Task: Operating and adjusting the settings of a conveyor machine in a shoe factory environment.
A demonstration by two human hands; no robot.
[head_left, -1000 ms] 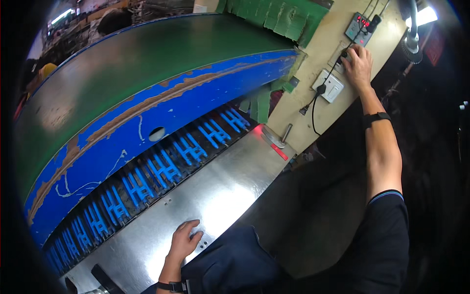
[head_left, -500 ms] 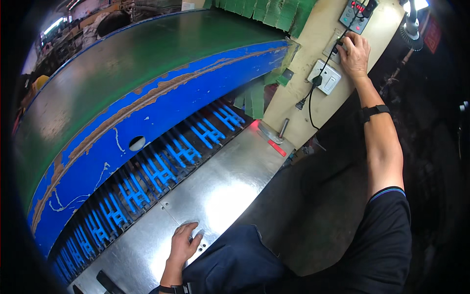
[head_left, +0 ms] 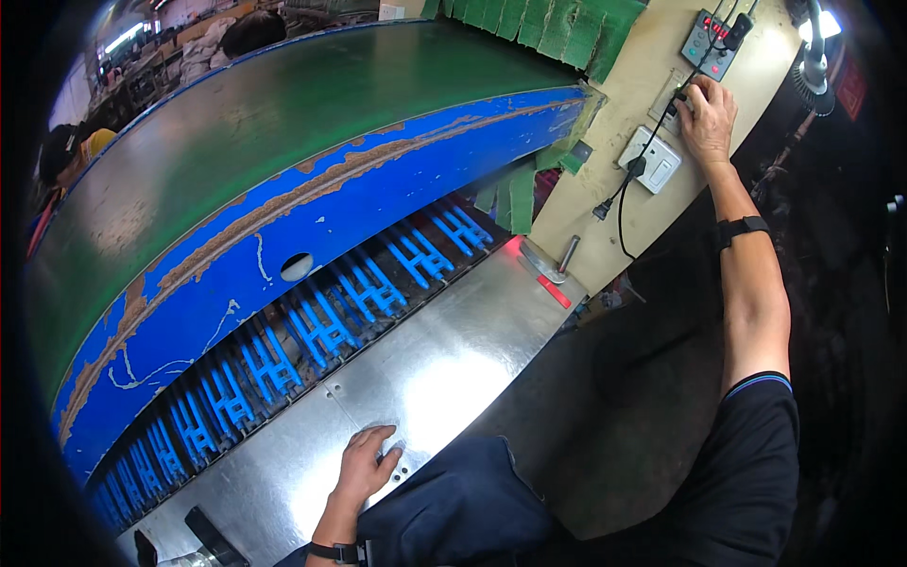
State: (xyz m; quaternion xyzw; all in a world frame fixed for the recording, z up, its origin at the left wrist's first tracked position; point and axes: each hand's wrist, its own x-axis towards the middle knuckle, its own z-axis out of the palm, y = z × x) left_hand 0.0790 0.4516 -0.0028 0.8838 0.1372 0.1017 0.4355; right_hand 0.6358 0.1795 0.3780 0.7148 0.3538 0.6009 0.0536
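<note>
My right hand is up at the cream side panel of a machine, its fingers closed around a small black knob set in a plate. The fingers partly hide that knob. Just above is a control box with red lit digits and buttons; below sits a white wall socket with a black plug in it. My left hand rests on the shiny metal table near its front edge, fingers loosely bent and apart, holding nothing.
Behind the metal table runs a row of blue forked bars under a blue beam. A green belt lies beyond. A metal tool with a red strip lies at the table's right end. A lamp hangs at upper right; another person is far left.
The whole view has shifted slightly, so the machine and both hands appear a little further right. My right hand stays at the knob and my left stays on the metal table.
</note>
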